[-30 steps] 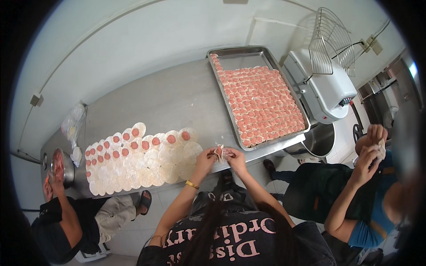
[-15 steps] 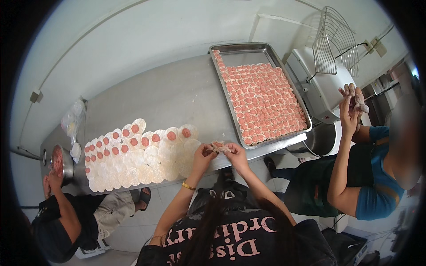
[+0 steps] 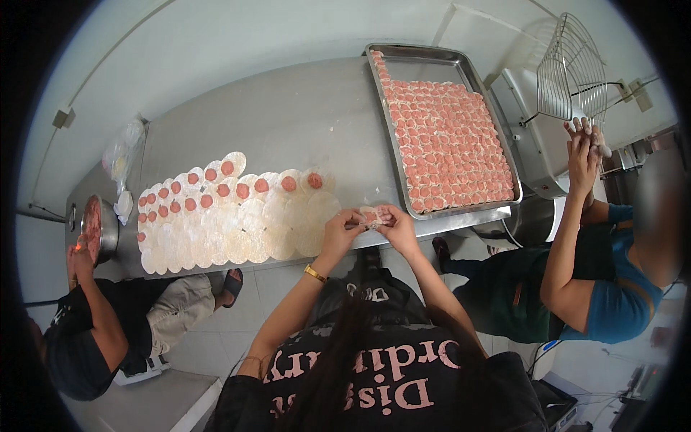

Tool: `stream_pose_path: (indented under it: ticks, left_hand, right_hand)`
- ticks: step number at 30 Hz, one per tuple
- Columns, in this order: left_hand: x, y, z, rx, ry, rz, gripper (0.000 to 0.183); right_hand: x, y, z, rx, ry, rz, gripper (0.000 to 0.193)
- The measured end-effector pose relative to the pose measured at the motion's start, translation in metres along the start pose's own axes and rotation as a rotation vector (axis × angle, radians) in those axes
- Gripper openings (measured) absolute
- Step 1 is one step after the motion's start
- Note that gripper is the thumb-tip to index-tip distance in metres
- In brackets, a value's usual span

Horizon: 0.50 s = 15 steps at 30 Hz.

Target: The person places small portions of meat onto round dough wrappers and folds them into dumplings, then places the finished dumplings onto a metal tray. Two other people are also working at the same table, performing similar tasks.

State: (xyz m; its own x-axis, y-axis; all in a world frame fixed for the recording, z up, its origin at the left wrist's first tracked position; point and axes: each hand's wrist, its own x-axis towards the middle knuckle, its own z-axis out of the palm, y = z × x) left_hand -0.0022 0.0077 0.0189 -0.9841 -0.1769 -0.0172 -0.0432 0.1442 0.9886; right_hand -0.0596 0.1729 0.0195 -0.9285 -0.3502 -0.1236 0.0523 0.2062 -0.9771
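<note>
left hand (image 3: 342,232) and right hand (image 3: 398,227), curled nearly closed, hold a dumpling (image 3: 371,216) between them; pleat evenly, press gently.

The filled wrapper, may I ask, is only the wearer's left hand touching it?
No, the left hand and right hand touch the filled wrapper from opposite sides.

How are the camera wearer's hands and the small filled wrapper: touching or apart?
Touching: the head view shows the left hand and right hand holding the filled wrapper between them.
</note>
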Motion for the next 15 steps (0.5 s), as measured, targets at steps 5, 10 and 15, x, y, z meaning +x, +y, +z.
stream_pose_path:
  ticks: [5,10,15]
  left_hand:
    - [-0.002,0.000,0.003,0.130,-0.065,-0.055,0.024]
    - [0.002,0.003,0.006,0.118,-0.056,-0.007,0.029]
    - [0.001,0.004,0.008,0.331,-0.158,0.105,0.037]
  right_hand:
    - [-0.002,-0.004,-0.002,-0.348,-0.006,-0.085,0.040]
    - [-0.008,-0.018,-0.008,-0.452,-0.007,-0.181,0.039]
    - [-0.017,-0.021,-0.011,-0.544,-0.001,-0.185,0.032]
